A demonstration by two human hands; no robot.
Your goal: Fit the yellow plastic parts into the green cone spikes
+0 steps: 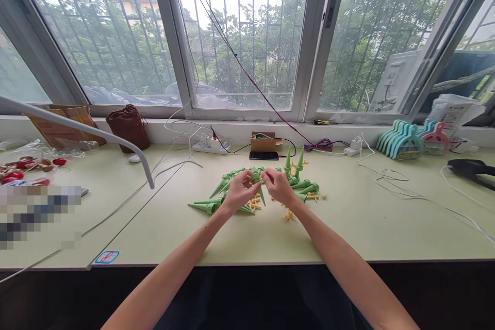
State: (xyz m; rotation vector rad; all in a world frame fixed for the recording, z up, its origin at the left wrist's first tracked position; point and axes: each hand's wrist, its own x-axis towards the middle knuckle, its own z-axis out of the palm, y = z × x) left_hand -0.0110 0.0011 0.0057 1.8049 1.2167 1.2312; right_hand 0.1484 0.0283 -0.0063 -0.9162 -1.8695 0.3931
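Note:
My left hand point(243, 190) is closed around a green plastic spike point(262, 196), whose pointed end sticks out below the fingers. Close on its right, my right hand point(277, 184) is pinched at the spike's wide end; whatever its fingertips hold is too small and hidden to make out. More green spikes point(201, 208) lie on the table to the left of the hands, and others point(308, 186) lie to the right. Two spikes point(287, 164) stand upright behind my right hand. Small yellow plastic pieces point(288, 215) are scattered beneath and beside the hands.
A phone point(263, 155) lies before a small cardboard box point(265, 142). White cables and a power strip point(211, 145) run along the window side. Teal hanger-like items point(400, 142) stand at right. A grey curved bar point(116, 139) crosses the left, near a brown pouch point(128, 128).

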